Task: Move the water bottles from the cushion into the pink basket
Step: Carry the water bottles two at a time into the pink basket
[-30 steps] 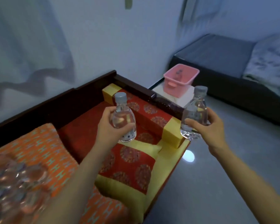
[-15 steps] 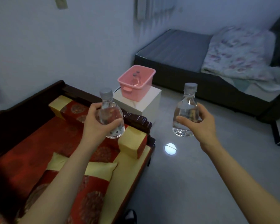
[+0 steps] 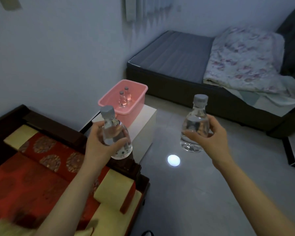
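No text, brand or number can be read anywhere. The water bottle (image 3: 115, 133) gripped in the left hand (image 3: 99, 143) carries small dark print near its base, low on the clear wall, but the marks are too small and blurred to make out. The bottle in the right hand (image 3: 209, 138) shows no legible marking.

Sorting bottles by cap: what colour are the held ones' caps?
Grey, both caps; head view.
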The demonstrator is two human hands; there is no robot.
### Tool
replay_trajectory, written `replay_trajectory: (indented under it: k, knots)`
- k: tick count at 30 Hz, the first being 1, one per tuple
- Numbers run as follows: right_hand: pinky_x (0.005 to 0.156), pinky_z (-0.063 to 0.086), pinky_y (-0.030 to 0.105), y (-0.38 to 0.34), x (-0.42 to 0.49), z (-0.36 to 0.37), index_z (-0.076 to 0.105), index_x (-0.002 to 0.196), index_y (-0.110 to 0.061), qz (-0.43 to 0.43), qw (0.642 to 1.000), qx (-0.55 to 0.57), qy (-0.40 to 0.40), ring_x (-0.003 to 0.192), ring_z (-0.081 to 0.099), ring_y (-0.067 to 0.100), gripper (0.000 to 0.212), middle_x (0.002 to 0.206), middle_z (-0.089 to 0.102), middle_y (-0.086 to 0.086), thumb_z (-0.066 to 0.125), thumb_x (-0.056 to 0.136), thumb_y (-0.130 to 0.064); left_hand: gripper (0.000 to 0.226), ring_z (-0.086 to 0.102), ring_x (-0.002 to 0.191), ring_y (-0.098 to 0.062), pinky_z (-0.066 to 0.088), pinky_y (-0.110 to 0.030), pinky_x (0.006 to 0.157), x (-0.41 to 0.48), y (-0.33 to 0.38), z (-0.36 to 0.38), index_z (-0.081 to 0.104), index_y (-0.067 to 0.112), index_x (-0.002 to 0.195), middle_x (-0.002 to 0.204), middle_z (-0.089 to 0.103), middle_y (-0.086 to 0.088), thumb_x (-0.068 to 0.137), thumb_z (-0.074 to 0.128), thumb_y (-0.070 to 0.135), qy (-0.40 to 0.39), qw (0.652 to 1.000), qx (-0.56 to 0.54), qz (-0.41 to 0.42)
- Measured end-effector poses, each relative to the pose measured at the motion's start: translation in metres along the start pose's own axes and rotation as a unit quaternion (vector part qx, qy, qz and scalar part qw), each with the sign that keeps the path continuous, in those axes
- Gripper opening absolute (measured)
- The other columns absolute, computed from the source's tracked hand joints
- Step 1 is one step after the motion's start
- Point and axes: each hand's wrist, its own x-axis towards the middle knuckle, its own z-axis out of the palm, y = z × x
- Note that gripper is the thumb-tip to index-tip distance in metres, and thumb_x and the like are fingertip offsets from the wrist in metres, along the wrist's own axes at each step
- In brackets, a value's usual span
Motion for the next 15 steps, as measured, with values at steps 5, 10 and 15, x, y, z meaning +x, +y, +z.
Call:
replay_trajectory:
  k: [5, 10, 15]
  knots:
    - [0.093, 0.052, 0.05, 0.009, 0.088, -0.014, 0.054, 0.121, -0.026, 0.012, 1.0, -0.01, -0.004, 0.104, 0.063, 0.02, 0.067, 0.114, 0.064, -0.001, 0.084, 0.062, -0.032, 0.063, 0.063, 0.093, -0.001, 0.05, -0.022, 0.074, 0.075, -0.005, 0.052, 0.051, 0.051, 0.095, 0.104, 0.064, 0.013, 0.059, 0.088, 0.015, 0.006, 1.0, 0.011, -0.012]
    - [0.093, 0.052, 0.05, 0.026, 0.189, -0.019, 0.053, 0.121, -0.025, 0.012, 0.999, 0.001, -0.046, 0.103, 0.064, 0.02, 0.07, 0.114, 0.064, 0.0, 0.084, 0.059, -0.031, 0.066, 0.065, 0.098, -0.009, 0.055, -0.03, 0.075, 0.152, -0.009, 0.091, 0.052, 0.047, 0.101, 0.107, 0.065, 0.014, 0.045, 0.087, 0.045, 0.024, 0.999, 0.012, -0.038]
    - [0.085, 0.056, 0.041, 0.039, 0.302, -0.011, 0.053, 0.119, -0.03, -0.007, 0.991, 0.017, -0.131, 0.099, 0.066, 0.015, 0.077, 0.11, 0.064, -0.004, 0.085, 0.05, -0.044, 0.073, 0.066, 0.1, -0.018, 0.056, -0.037, 0.078, 0.215, -0.018, 0.135, 0.052, 0.045, 0.104, 0.11, 0.067, 0.005, 0.041, 0.088, 0.051, 0.11, 0.993, -0.002, -0.043]
